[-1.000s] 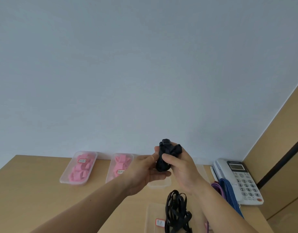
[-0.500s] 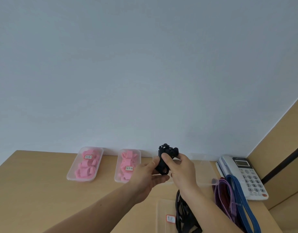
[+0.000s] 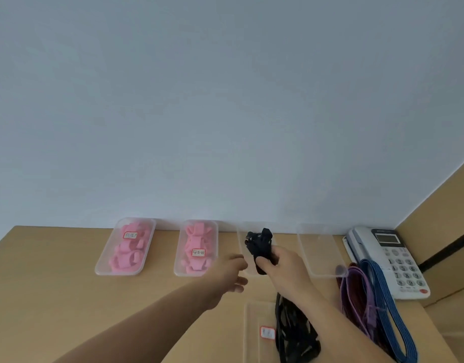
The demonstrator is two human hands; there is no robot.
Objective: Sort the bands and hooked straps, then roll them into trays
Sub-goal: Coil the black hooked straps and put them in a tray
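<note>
R hand (image 3: 280, 265) is gripping the black roll (image 3: 259, 244), thumb and fingers curled round it, over the 3rd tray (image 3: 240, 233) at the desk's (image 3: 55, 271) back; can't tell if it's touching. L hand (image 3: 225, 276) is hovering just beside that tray, fingers loose, holding nothing, blurred. Pink bands (image 3: 126, 255) are sitting in trays further left. Black straps (image 3: 293, 334) are lying near the front, w/ blue straps (image 3: 380, 281) by the phone (image 3: 390, 258).

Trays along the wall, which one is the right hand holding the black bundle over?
The third tray from the left, under the black bundle. The two left of it hold pink bands; the fourth sits by the phone.
</note>
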